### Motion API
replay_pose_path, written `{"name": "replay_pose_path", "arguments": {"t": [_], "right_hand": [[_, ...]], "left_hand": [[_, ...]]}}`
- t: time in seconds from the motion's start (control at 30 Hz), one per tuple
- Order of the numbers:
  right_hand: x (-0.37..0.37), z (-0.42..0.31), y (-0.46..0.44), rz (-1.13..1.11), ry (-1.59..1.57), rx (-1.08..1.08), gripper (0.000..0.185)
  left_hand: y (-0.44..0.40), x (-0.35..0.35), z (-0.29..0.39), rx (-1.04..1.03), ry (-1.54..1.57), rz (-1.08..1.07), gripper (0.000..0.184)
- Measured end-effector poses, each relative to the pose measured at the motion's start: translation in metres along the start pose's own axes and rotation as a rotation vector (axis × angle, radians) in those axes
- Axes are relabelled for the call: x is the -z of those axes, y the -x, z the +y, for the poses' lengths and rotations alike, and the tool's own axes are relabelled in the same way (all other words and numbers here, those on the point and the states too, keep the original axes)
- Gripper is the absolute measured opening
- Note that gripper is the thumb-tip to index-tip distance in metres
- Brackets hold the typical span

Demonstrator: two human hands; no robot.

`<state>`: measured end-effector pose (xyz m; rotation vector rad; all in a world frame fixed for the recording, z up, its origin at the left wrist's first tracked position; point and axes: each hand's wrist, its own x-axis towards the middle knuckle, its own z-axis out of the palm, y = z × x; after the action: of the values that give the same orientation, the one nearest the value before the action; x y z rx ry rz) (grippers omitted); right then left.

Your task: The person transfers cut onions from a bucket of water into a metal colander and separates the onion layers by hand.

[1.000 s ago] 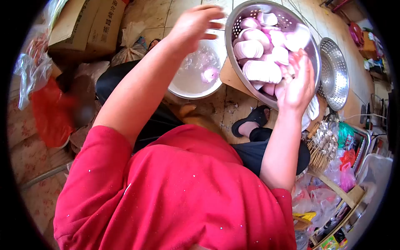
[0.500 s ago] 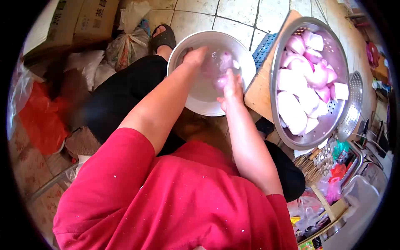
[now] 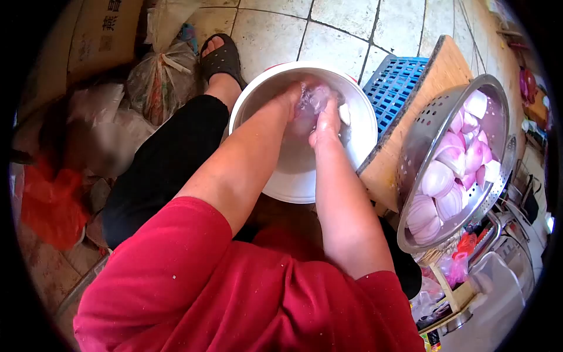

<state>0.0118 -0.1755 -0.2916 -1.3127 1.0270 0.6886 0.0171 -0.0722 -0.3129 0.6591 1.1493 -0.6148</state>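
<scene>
Inside the white basin (image 3: 290,190), the left hand (image 3: 292,98) and right hand (image 3: 328,119) are flanking a purple onion (image 3: 317,98) in the water; splashing is blurring their fingers, so I cannot tell how far open they are or whether they are gripping. Cut onions (image 3: 451,170) are filling the colander (image 3: 417,144) nearby.

Water (image 3: 296,144) partly hides both hands (image 3: 293,98) (image 3: 327,120) in the basin (image 3: 365,117).

Carton (image 3: 88,41), upper left: dark vertical print on side. Lower character (image 3: 109,23) reads 燕. Character above: uncertain, near picture edge. Small square mark (image 3: 105,43) below: content illegible. Other legible text: none.
</scene>
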Motion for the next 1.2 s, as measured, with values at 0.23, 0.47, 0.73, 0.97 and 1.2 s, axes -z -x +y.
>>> {"name": "replay_pose_path", "arguments": {"t": [0.23, 0.47, 0.73, 0.97, 1.2], "right_hand": [[-0.009, -0.011, 0.031, -0.15, 0.032, 0.205, 0.068], [-0.003, 0.002, 0.108, -0.255, 0.07, 0.271, 0.062], [0.037, -0.016, 0.198, -0.441, 0.181, 0.692, 0.054], [0.102, -0.118, 0.315, -0.607, 0.011, 1.208, 0.051], [0.19, -0.192, 0.276, -0.306, -0.064, 1.069, 0.053]], "left_hand": [[0.034, -0.006, 0.009, -0.129, -0.019, 0.096, 0.035], [0.145, -0.006, -0.012, -0.304, -0.011, 0.386, 0.039], [0.258, -0.028, -0.053, -0.553, 0.225, 0.269, 0.036], [0.369, -0.114, -0.05, -0.99, 0.117, -0.142, 0.04], [0.359, -0.19, -0.02, -0.96, -0.652, -0.399, 0.062]]}}
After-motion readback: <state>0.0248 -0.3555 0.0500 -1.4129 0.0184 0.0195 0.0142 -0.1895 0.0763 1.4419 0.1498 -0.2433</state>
